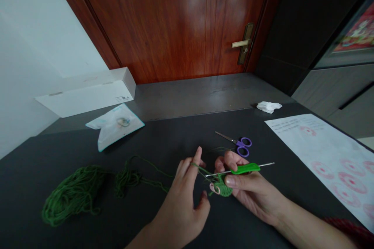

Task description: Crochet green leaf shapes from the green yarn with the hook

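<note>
My right hand [248,179] grips a crochet hook [245,169] with a green handle and metal ends. Its thumb also presses on a small green crocheted piece [224,187]. A pale pink stitch marker [214,188] hangs on that piece. Just left of it is my left hand [187,198], index finger raised, with green yarn [201,168] running over it to the hook; its thumb stands apart from the piece. That strand trails left to a small yarn tangle [127,181] and a larger green skein [74,192].
Purple-handled scissors [240,144] lie beyond my hands. A clear-fronted packet [118,126] and a long white box [93,93] sit at the left. To the right are a crumpled white tissue [269,106] and a printed paper sheet [315,144]. A wooden door [169,23] stands behind the table.
</note>
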The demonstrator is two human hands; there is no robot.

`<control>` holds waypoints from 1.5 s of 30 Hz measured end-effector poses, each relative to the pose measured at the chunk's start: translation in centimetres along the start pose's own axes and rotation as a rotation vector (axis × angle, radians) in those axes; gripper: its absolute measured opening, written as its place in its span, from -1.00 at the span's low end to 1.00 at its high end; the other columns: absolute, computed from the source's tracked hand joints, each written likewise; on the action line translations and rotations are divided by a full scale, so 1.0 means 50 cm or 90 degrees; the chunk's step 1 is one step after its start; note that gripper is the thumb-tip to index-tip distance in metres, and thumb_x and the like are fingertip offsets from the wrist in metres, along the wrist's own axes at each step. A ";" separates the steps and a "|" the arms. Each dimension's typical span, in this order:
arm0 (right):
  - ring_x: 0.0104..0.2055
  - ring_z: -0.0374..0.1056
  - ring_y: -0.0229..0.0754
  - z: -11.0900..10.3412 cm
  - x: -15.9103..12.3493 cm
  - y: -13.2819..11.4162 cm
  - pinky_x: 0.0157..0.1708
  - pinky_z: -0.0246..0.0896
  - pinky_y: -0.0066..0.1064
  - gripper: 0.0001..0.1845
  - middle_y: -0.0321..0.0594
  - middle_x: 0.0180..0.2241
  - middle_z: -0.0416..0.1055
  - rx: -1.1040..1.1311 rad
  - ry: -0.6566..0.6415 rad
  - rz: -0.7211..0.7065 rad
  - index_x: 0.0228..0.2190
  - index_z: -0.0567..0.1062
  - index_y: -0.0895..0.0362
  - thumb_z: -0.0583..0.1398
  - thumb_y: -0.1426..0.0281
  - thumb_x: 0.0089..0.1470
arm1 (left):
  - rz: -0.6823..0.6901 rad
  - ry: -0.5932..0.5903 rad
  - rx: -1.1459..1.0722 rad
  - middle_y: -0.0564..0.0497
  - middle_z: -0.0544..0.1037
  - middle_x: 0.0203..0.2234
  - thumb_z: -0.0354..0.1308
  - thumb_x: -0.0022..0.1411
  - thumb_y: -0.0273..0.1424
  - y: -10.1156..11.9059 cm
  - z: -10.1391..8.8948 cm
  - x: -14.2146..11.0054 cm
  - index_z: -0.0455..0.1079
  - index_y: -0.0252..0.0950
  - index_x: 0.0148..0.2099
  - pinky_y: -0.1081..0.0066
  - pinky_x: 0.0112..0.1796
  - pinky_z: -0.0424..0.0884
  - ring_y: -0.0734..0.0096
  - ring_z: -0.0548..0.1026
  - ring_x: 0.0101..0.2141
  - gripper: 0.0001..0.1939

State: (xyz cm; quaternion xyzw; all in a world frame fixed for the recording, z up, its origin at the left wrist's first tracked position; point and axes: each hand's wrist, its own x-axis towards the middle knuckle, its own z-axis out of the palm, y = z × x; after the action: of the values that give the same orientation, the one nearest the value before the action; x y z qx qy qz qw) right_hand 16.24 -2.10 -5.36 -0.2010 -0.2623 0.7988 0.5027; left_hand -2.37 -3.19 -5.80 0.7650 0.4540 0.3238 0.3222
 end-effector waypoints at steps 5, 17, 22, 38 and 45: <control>-0.27 0.38 -0.26 -0.004 -0.001 0.004 -0.28 0.26 -0.44 -0.64 -0.33 -0.35 0.41 -0.018 -0.003 0.002 -0.50 0.35 0.10 0.43 0.56 -0.19 | -0.045 0.004 -0.161 0.00 0.35 -0.10 0.08 0.07 -0.55 0.006 0.011 -0.018 -0.29 0.09 0.41 0.21 -0.17 0.33 0.28 0.36 -0.23 -0.02; -0.29 0.36 -0.22 -0.005 -0.002 0.016 -0.28 0.26 -0.35 -0.67 -0.32 -0.37 0.39 -0.070 -0.010 -0.014 -0.51 0.35 0.12 0.41 0.56 -0.15 | -0.069 -0.003 -0.334 0.03 0.33 -0.15 0.20 0.12 -0.40 0.021 0.029 -0.023 -0.30 0.05 0.40 0.29 -0.23 0.31 0.32 0.37 -0.23 -0.03; -0.28 0.36 -0.19 -0.003 -0.003 0.019 -0.25 0.27 -0.28 -0.68 -0.31 -0.36 0.37 -0.088 -0.021 -0.017 -0.50 0.35 0.12 0.41 0.55 -0.13 | -0.119 0.010 -0.357 0.03 0.34 -0.20 0.22 0.13 -0.39 0.036 0.024 -0.021 -0.18 -0.04 0.40 0.26 -0.19 0.31 0.32 0.38 -0.24 -0.10; -0.32 0.33 -0.28 -0.002 -0.008 0.024 -0.30 0.27 -0.42 -0.70 -0.32 -0.38 0.39 -0.148 -0.011 -0.064 -0.51 0.37 0.13 0.41 0.55 -0.11 | -0.228 0.041 -0.430 0.04 0.36 -0.30 0.13 0.25 -0.14 0.050 0.007 -0.010 0.02 -0.13 0.37 0.32 -0.16 0.32 0.36 0.36 -0.27 -0.30; -0.35 0.37 -0.31 0.002 -0.006 0.021 -0.34 0.30 -0.47 -0.70 -0.34 -0.38 0.39 -0.138 -0.008 -0.068 -0.51 0.37 0.13 0.41 0.54 -0.10 | -0.256 0.046 -0.415 0.02 0.39 -0.30 0.11 0.27 -0.13 0.054 0.000 -0.005 0.13 -0.12 0.33 0.38 -0.28 0.33 0.40 0.32 -0.36 -0.37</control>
State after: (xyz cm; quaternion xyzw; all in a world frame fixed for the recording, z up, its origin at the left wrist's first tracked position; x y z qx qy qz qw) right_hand 15.55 -2.77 -5.93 -0.2348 -0.3610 0.7390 0.5182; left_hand -1.14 -4.45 -3.73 0.5059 0.4792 0.4081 0.5898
